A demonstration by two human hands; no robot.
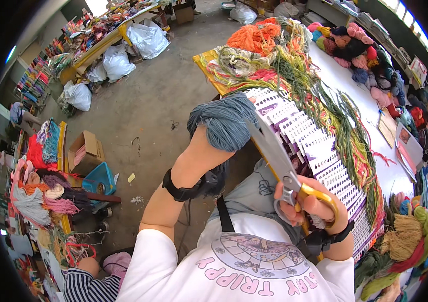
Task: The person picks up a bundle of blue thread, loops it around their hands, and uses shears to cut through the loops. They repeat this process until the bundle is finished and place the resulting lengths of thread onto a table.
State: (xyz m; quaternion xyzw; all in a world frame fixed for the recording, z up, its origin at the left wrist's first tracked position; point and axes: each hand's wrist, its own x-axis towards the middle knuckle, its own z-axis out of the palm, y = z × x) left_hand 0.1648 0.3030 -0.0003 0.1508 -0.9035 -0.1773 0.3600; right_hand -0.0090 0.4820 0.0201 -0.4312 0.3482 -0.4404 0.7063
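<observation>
My left hand [208, 132] is hidden inside a thick skein of grey-blue yarn [224, 122] wrapped around it, held up beside the table edge. My right hand [308, 206] grips yellow-handled scissors [279, 160], whose steel blades point up toward the skein and lie against its right side. Both wrists wear black straps. Just right of the scissors lies a row of white and purple punched cards [310, 146] on the table, with green, yellow and red yarn strands [324, 100] threaded along them.
A white table [355, 85] carries orange yarn [255, 36], pink and dark yarn balls [351, 45] and papers. On the concrete floor stand white bags [117, 61], a cardboard box [85, 150] and a blue bin [100, 177]. Another person in a striped sleeve [85, 284] sits lower left near more yarn bundles.
</observation>
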